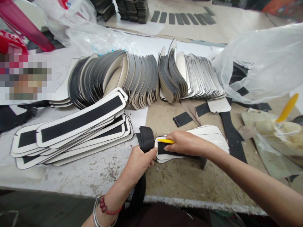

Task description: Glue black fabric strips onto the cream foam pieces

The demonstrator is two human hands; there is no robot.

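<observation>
Looking down at my bench (78,176) right now, and it's pretty cluttered. My left hand (139,160) has its grip closed around a black strip (146,138), pinching the folded end of it just left of the piece I'm working on; the rest of the strip hangs down over the near edge of the bench toward my lap. My right hand (187,142) is pressed down on a white insole-shaped piece (213,134) that sits on top of a small pile of the same pieces, near the front edge of the bench. That grip is wrapped around a small yellow tool (165,141), with its tip lying flat on the black strip where it's laid onto the white piece. The two hands are nearly touching.

To the left of my hands there's a fanned pile of finished pieces (73,135), white with a black band down the middle, lying flat and overlapping. Behind that, two big rows of stacked pieces (132,75) stand on edge, leaning against each other, some dark-faced and some pale. A few loose black scraps (182,119) lie on the brown board between the rows and my right hand. Off to the right there's a clear plastic bag (260,63) with dark strips inside, and a yellow handle (287,107) sticking up out of some pale stuff I can't make out. More dark strips (184,18) are laid out at the far end.
</observation>
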